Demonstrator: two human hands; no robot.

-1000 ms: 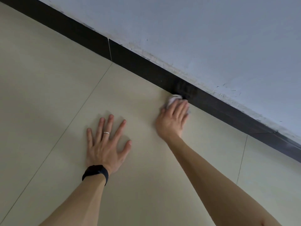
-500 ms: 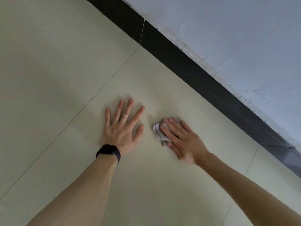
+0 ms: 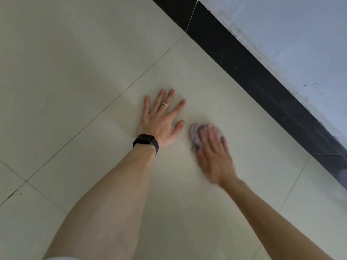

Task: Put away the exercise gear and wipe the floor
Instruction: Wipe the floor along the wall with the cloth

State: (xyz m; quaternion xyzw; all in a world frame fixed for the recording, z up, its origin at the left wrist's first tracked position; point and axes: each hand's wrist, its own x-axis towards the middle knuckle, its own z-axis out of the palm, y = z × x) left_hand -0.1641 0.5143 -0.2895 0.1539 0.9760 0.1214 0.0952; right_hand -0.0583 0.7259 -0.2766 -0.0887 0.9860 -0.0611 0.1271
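A small crumpled pale cloth (image 3: pixel 195 135) lies on the cream tiled floor (image 3: pixel 75 72). My right hand (image 3: pixel 214 154) lies flat on top of it with straight fingers, pressing it to the tile; the hand is motion-blurred. My left hand (image 3: pixel 162 119) is spread flat on the floor just to the left of the cloth, fingers apart, with a ring on one finger and a black band on the wrist. No exercise gear is in view.
A black skirting strip (image 3: pixel 253 72) runs diagonally from top centre to the right edge, with a pale blue-white wall (image 3: pixel 300 34) above it. Thin grout lines (image 3: pixel 116 98) cross the floor tiles.
My right hand slid the cloth from the skirting back across the tile to a spot beside my left hand. The view has shifted, so the wall sits further up and right.
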